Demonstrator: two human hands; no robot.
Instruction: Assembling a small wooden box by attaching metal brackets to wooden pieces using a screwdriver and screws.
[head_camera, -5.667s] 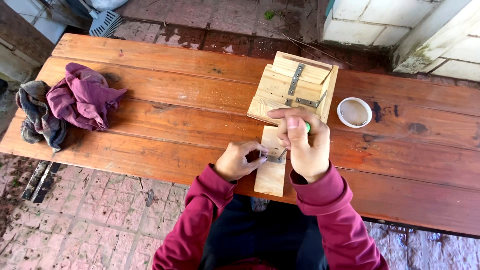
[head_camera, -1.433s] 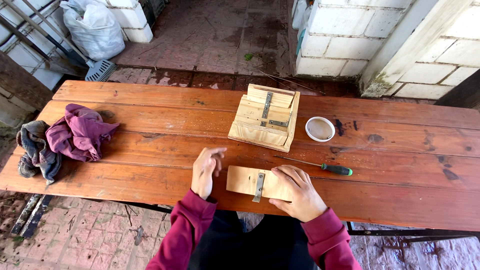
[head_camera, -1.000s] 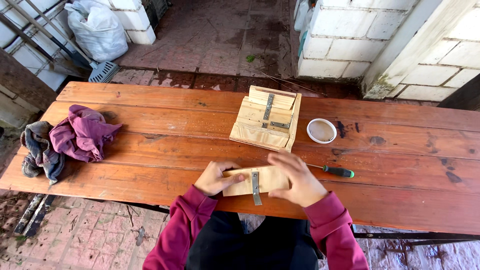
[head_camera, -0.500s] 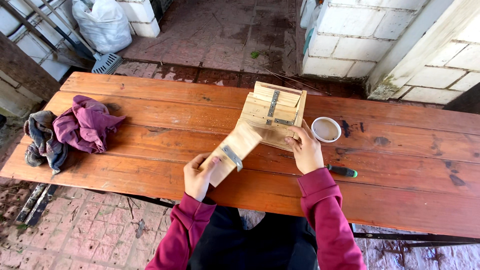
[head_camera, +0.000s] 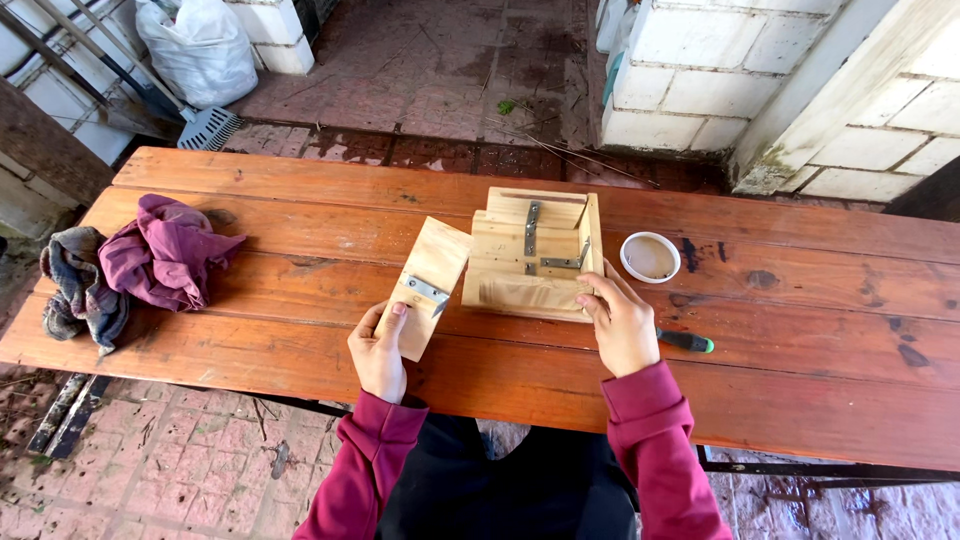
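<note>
while hands grip plank and box, cup, screwdriver, rags lie nearby.

Person's wearing a maroon long-sleeve top, kind of a sweatshirt, with ribbed cuffs snug at both wrists and loose folds along the sleeves. Left hand and right hand are bare, no gloves, no rings or watch showing. Dark, near-black trousers below.
</note>
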